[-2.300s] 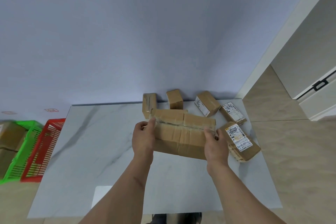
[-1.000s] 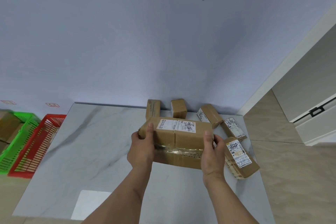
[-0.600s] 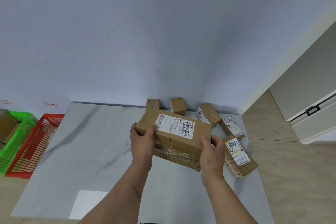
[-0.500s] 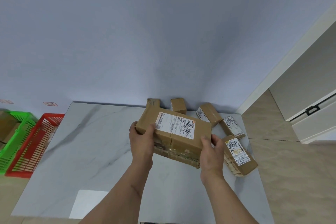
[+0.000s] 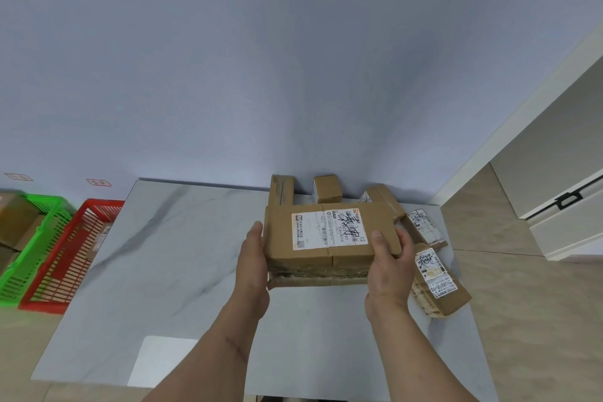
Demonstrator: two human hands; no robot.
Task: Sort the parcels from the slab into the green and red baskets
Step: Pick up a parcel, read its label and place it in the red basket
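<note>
Head view, single frame.

Large flat brown cardboard parcel (image 5: pixel 329 238) with a white shipping label on its top face is held between both hands above the white grey-veined marble desk (image 5: pixel 182 258), label side up and roughly level. Whether its underside touches the desk cannot be told.

Left hand (image 5: pixel 253 263): grips the parcel's left end, thumb lying up along the left edge, fingers hidden beneath.

Right hand (image 5: pixel 390 266): grips the right end, thumb pressed onto the top face near the label's right corner, fingers wrapped round the side.

Other parcels on the desk, far right part:
- tall narrow brown carton (image 5: pixel 282 189) standing against the pale blue wall (image 5: pixel 293 59), just behind the held parcel;
- small brown cube-like box (image 5: pixel 327 189) beside it;
- tilted brown box (image 5: pixel 380 197) partly hidden behind the held parcel's far right corner;
- flat labelled brown box (image 5: pixel 422 227) further right;
- labelled brown box with taped side (image 5: pixel 435 282) near the desk's right edge, just beside the right hand.

Left of the desk, on the floor: red plastic slatted basket (image 5: pixel 65 254) next to the desk edge, green plastic slatted basket (image 5: pixel 29 238) touching its far side (the green one holds brown cartons; the red one's contents are unclear through the slats).
</note>
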